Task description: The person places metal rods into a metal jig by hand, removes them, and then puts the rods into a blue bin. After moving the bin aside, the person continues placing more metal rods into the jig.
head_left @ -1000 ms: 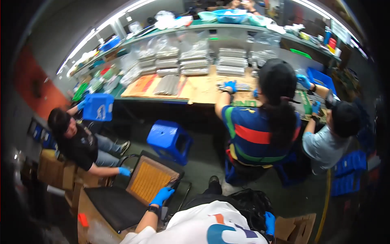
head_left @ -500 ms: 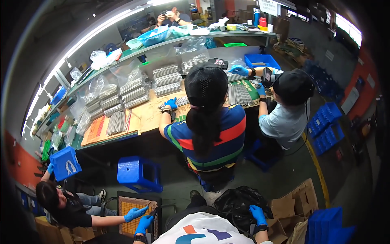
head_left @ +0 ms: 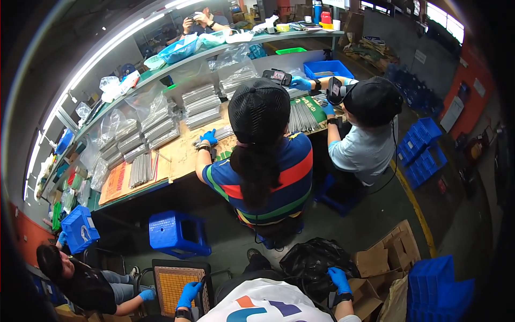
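My left hand (head_left: 189, 294), in a blue glove with a black band at the wrist, is low in the view beside the black-framed chair (head_left: 179, 285) with a woven tan seat. Its fingers stretch toward the chair's dark armrest; whether they touch it is hidden. On the other side, my right hand (head_left: 339, 279), also blue-gloved and banded, hangs over the near edge of a crumpled black plastic bag (head_left: 311, 263). Its fingers point forward and appear to hold nothing. Between my hands is my white shirt front.
Two co-workers in caps sit ahead at a long bench with stacked metal rods (head_left: 201, 102). A seated person at left holds a blue bin (head_left: 80, 229). A blue stool (head_left: 178, 234) stands nearby. Cardboard boxes (head_left: 389, 252) and blue bins (head_left: 432, 287) lie right.
The seated co-worker's gloved hand has drawn back left from beside my left hand. The whole view has shifted slightly; my hands stay in nearly the same places.
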